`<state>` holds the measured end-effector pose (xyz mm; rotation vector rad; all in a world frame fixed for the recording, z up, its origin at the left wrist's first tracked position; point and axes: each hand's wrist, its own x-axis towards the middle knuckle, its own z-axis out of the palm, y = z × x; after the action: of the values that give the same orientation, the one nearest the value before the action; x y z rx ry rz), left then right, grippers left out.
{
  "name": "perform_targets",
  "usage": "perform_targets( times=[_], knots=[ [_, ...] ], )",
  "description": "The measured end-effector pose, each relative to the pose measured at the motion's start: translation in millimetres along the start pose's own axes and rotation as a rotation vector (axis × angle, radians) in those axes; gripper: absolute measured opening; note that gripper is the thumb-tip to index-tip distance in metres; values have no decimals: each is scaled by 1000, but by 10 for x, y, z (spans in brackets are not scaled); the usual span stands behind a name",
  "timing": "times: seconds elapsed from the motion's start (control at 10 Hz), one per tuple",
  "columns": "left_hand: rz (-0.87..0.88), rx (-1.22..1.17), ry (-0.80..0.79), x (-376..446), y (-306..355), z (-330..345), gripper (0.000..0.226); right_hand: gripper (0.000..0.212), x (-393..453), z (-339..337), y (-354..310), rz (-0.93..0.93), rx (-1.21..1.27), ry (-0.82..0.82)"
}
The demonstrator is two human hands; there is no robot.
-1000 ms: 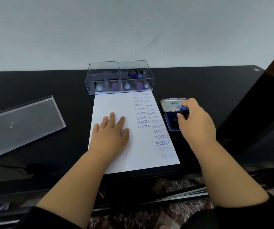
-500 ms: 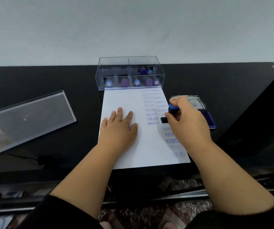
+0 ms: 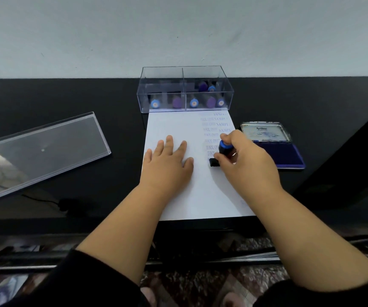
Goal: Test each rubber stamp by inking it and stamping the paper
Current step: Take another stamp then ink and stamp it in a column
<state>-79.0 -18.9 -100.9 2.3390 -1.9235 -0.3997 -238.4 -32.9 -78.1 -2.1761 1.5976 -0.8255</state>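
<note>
Gripping a blue-handled stamp [image 3: 219,155], the right hand [image 3: 245,165] presses its black base onto the paper [image 3: 178,127] beside blue "SAMPLE" prints. The left hand [image 3: 167,167] lies flat, fingers spread. "Artline" marks the ink pad [image 3: 273,147] lid.

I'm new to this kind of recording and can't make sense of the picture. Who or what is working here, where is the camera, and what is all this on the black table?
No machine here: a person works with bare hands, and the one camera sits on their head, looking forward and down. On the black table lies a sheet of paper with rows of blue printed words down its right side. The left hand lies flat on the paper. The right hand grips a blue-handled stamp, whose black base is down at the paper. To the right is an open ink pad. Behind the paper stands a clear box of more stamps; its clear lid lies to the left.
</note>
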Motion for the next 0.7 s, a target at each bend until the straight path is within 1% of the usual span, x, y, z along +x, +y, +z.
perform_targets(
  times=[0.5,0.7],
  knots=[
    [9,-5,-5,-15,-14,-5,54,17,-60,66,-66,13,-35,-3],
    [5,-13,-1,-32,-18,10,54,23,-64,66,-60,7,-51,-14]
  ],
)
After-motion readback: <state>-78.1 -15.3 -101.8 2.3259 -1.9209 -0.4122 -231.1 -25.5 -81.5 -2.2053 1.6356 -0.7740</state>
